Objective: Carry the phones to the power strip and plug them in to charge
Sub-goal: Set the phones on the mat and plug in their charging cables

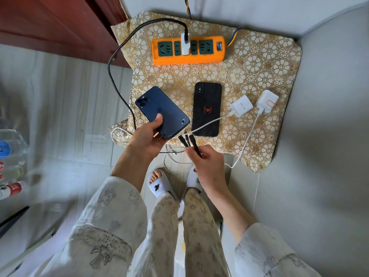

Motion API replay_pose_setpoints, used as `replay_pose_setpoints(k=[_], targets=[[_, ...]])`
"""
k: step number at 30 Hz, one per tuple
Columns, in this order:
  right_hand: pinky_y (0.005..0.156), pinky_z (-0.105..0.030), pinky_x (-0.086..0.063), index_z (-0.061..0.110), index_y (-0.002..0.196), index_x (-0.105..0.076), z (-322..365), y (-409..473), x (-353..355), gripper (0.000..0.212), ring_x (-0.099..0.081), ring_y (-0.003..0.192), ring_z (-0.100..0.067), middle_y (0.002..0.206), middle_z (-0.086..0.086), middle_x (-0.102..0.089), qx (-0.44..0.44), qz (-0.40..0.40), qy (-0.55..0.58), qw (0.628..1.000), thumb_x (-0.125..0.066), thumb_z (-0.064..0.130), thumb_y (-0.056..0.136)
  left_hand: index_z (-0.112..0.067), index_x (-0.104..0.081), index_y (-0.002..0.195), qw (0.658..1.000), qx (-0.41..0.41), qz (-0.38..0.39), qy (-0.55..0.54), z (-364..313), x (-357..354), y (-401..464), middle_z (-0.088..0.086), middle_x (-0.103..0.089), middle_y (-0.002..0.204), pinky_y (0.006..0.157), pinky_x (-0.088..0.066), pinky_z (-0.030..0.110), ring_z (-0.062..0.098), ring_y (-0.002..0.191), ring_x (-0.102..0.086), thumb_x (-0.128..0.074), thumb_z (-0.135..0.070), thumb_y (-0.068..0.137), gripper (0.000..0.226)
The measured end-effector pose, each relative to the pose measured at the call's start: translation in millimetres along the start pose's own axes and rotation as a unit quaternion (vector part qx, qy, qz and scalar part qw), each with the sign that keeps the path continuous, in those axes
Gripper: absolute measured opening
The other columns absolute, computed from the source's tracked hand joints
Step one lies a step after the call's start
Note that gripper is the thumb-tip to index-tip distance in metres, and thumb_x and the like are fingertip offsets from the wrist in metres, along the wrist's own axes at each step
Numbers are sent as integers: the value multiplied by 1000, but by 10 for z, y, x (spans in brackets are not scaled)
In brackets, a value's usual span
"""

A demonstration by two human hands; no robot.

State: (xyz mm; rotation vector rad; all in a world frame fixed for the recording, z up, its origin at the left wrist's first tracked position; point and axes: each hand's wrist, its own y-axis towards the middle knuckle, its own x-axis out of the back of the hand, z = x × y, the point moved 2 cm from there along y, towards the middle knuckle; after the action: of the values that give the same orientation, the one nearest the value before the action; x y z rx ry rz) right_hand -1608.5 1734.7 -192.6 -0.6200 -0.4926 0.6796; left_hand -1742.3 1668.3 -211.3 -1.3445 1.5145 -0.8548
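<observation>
At frame centre, the left hand (148,136) grips a dark blue phone (161,112), back up, three lenses showing. The right hand (207,162) pinches black cable plugs (188,141) just below it. A black phone (207,108) with a red spider lies beside it; the orange power strip (188,49) sits above.

We see a small stand covered by a gold floral cloth (259,62). On its far part lies an orange power strip (199,57) with a white charger (185,46) plugged in. Nearer us, a black phone (207,100) with a red spider lies back up; to its right rest two white chargers (242,105) (267,100), unplugged.
</observation>
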Motion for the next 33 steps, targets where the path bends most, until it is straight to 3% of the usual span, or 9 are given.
replay_pose_setpoints(k=[10, 21, 27, 33], targets=[[70, -51, -49, 28, 53, -58, -6, -36, 7, 28, -45, 62, -15, 64, 7, -49, -12, -9, -6, 1000, -66, 25, 80, -8, -57, 90, 1000, -2, -4, 8, 30, 25, 0, 6, -64, 89, 50, -56, 24, 18, 80, -63, -55, -12, 89, 4], [71, -58, -50, 29, 53, -57, -20, -37, -4, 28, -46, 64, -17, 65, 4, -51, 1, -8, -19, 1000, -66, 26, 80, -9, -56, 91, 1000, -9, -9, 11, 28, 55, 1, 5, -63, 92, 52, -57, 25, 18, 81, -63, -56, -12, 89, 4], [71, -59, -49, 32, 47, -57, -31, -30, 14, 34, -47, 63, -19, 62, 9, -46, -1, -11, -32, 999, -65, 26, 79, -6, -52, 109, 1000, -9, -6, 11, 48, 73, 2, 6, -62, 97, 53, -58, 26, 19, 82, -63, -54, -11, 89, 20], [71, -59, -49, 24, 52, -54, -69, -7, 2, 29, -46, 64, -19, 65, 5, -48, 14, -8, -49, 999, -64, 26, 79, -8, -56, 89, 999, -24, -33, 30, 28, 96, 12, 4, -64, 91, 51, -58, 27, 19, 77, -64, -59, -9, 86, 4]])
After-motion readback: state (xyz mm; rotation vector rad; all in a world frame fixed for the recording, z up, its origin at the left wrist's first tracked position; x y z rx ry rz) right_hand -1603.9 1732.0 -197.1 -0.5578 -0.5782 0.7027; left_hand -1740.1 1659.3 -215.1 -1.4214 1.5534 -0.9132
